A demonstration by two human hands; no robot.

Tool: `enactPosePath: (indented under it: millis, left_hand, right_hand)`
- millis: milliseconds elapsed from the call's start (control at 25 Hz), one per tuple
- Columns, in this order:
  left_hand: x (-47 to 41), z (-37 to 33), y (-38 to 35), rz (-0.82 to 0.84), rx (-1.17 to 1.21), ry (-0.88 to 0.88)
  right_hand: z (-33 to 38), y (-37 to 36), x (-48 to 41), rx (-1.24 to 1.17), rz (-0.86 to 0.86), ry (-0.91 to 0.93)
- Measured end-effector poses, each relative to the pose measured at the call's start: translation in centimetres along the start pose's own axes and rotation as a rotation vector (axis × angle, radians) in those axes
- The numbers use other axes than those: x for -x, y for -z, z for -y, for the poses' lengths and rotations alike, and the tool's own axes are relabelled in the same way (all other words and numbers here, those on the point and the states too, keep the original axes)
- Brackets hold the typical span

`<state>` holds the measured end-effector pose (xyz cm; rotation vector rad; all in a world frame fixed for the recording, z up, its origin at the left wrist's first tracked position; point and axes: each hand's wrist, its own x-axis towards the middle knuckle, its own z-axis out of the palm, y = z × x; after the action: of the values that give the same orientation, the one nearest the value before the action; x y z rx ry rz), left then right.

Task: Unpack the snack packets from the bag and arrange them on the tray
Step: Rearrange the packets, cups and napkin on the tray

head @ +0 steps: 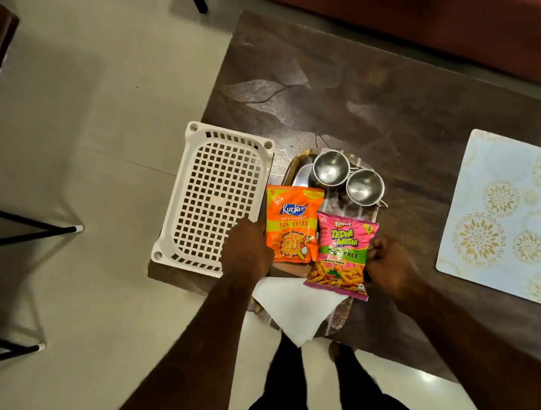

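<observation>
An orange Kurkure packet lies on the left part of the oval patterned tray. My left hand is curled on the packet's left edge. A pink Bingo packet lies beside it to the right, overlapping the tray's near side and a white napkin. My right hand is closed on that packet's right edge. No bag is in view.
Two steel cups and a spoon fill the tray's far end. A white perforated plastic basket sits left of the tray, overhanging the dark table. A pale floral placemat lies at the right.
</observation>
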<state>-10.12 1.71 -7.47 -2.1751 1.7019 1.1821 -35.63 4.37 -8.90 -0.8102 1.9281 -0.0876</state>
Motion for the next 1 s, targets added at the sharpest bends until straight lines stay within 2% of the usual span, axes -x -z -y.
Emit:
enactPosePath:
  millis: [160, 320, 480, 640, 760, 880, 920, 1000]
  left_hand:
    - [-0.2, 0.3, -0.7, -0.065, -0.096, -0.039]
    - [-0.1, 0.9, -1.1, -0.087, -0.094, -0.08]
    - [0.7, 2.9, -0.9, -0.181, -0.055, -0.091]
    - [1.2, 4.6, 0.3, -0.077, -0.082, -0.095]
    - [1.6, 4.5, 0.9, -0.088, -0.079, -0.058]
    - [1.7, 3.0, 0.8, -0.24, -0.11, -0.064]
    - [1.6, 2.1, 0.7, -0.25, -0.083, -0.062]
    - [1.2, 0.1, 0.7, -0.164, 0.023, -0.012]
  right_hand:
    - [-0.8, -0.8, -0.9, 0.01, -0.014, -0.024]
    - [-0.9, -0.9, -1.4, 0.043, -0.019, -0.02]
    - [-0.9, -0.8, -1.3, 0.04, -0.009, -0.015]
    - [-0.5, -0.6, -0.8, 0.039, -0.001, -0.025]
    - [0.1, -0.6, -0.1, 0.051, -0.005, -0.027]
    - [1.1, -0.2, 1.5, 0.079, -0.178, -0.003]
    - [1.4, -0.1, 2.1, 0.048, -0.23, 0.008]
    - [2.1, -0.2, 2.8, -0.018, -0.211, 0.016]
